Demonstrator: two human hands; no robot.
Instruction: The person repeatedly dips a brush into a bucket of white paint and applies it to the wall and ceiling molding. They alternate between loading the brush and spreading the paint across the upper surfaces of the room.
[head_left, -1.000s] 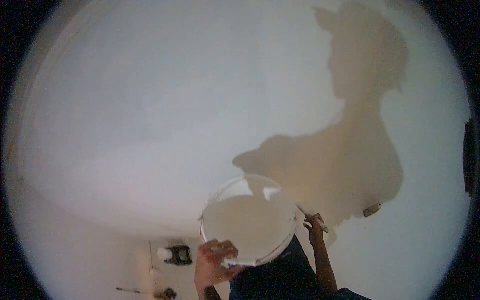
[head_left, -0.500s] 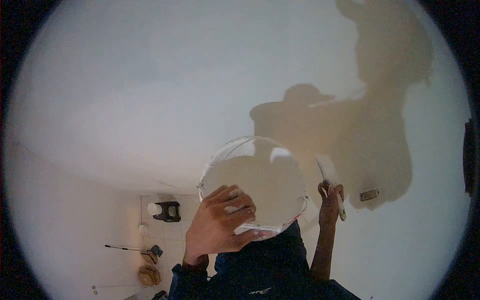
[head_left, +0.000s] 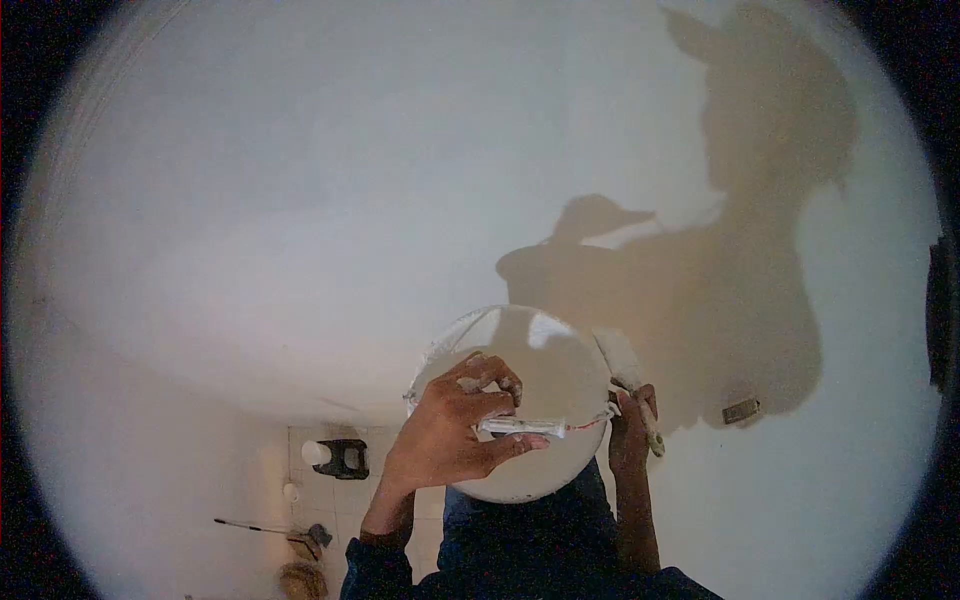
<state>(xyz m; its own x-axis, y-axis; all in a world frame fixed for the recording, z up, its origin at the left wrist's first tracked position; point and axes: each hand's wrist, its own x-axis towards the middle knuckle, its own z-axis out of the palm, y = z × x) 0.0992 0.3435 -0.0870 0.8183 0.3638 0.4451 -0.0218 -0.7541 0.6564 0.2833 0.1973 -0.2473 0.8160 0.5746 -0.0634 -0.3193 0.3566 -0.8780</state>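
I read the round white plastic bucket (head_left: pixel 440 345) as hanging level in front of the white wall (head_left: pixel 300 180), close to the person's chest, because the left hand (head_left: pixel 445 440) has its grip closed around the white handle tube (head_left: pixel 522 427). The right hand (head_left: pixel 628 440), just beside the bucket's right rim, clasps a pale flat paintbrush (head_left: pixel 622 358) with its bristles up.

You are in a plain indoor room that is being painted. A bare, pale wall (head_left: pixel 300 200) fills almost the whole frame, with 1 small fitting (head_left: pixel 741 411) fixed to it at the right. At the lower left you look down on a tiled floor (head_left: pixel 332 500), where a dark object (head_left: pixel 345 458) and a long-handled tool (head_left: pixel 250 525) lie. At the lower centre, the bucket (head_left: pixel 500 322) holds white paint, and a brush (head_left: pixel 622 358) is just beside it.
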